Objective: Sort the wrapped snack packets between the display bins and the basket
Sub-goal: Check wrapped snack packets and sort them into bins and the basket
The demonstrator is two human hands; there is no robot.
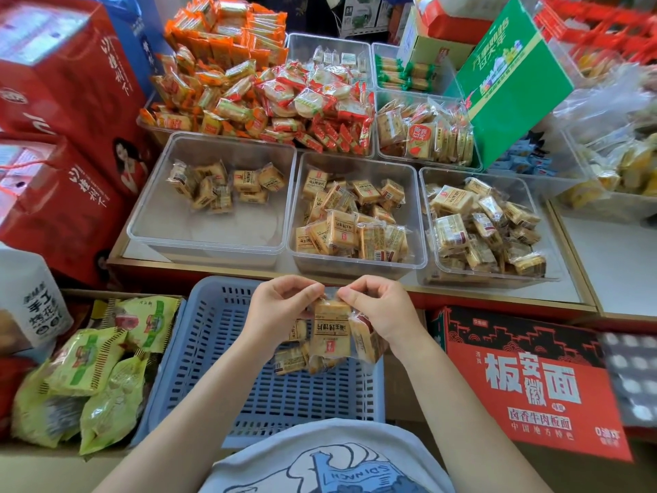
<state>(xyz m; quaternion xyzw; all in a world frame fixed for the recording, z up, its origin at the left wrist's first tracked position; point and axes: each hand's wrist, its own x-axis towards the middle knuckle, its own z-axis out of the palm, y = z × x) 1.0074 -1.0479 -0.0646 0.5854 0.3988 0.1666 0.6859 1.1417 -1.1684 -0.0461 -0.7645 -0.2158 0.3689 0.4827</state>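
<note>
At the far left, red gift boxes stand stacked against the worktop's left edge, and below them a carton of green snack bags lies just beside the blue slotted basket. The basket sits below the worktop's front edge, its floor mostly bare, with a few loose packets lying near its far wall under the hands.

On the worktop, three clear bins stand in a front row, their rims close together. The left bin holds only a small cluster of packets at its back, with much bare floor in front. The middle bin is about half filled and the right bin is filled more fully, its packets lying at mixed angles. Behind them, further bins are heaped with orange and red packets.

Over the basket's far end, the left hand pinches the top edge of a tan wrapped packet between thumb and curled fingers. The right hand pinches the same top edge from the other side. The packet hangs with its long axis vertical, printed face toward the camera. A second packet hangs just beside it under the right hand, tilted; whether the right grip also holds it I cannot tell.

To the right, a red noodle carton lies below the worktop edge, near the basket's right rim.
</note>
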